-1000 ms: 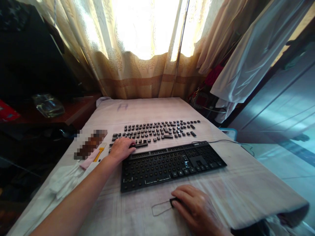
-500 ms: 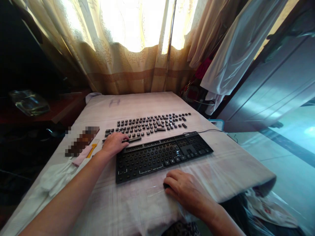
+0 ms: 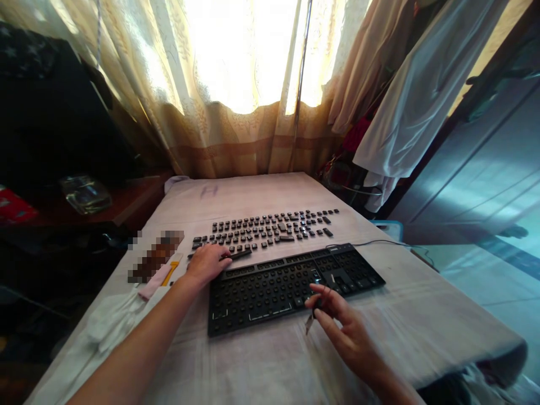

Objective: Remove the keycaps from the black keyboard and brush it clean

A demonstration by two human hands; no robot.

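Note:
A black keyboard (image 3: 270,292) with its keycaps off lies on the cloth-covered table (image 3: 261,365). Rows of loose black keycaps (image 3: 265,228) are laid out just behind it. My left hand (image 3: 206,263) rests at the keyboard's far left corner, fingers closed on the end of a long black keycap (image 3: 239,255). My right hand (image 3: 343,326) hovers over the keyboard's near edge. Its thumb and fingers pinch a small wire keycap puller (image 3: 311,319), which hangs down from them.
A pixelated patch (image 3: 156,256), a pink strip (image 3: 152,280) and a yellow tool (image 3: 170,272) lie left of my left hand, with white cloth (image 3: 107,318) nearer me. The keyboard's cable (image 3: 379,242) runs right. A glass dish (image 3: 84,194) sits on a side shelf. Curtains hang behind.
My right hand has lifted off the table's near edge with the puller and moved up toward the keyboard. The left hand has stayed by the long keycap. The camera shifted.

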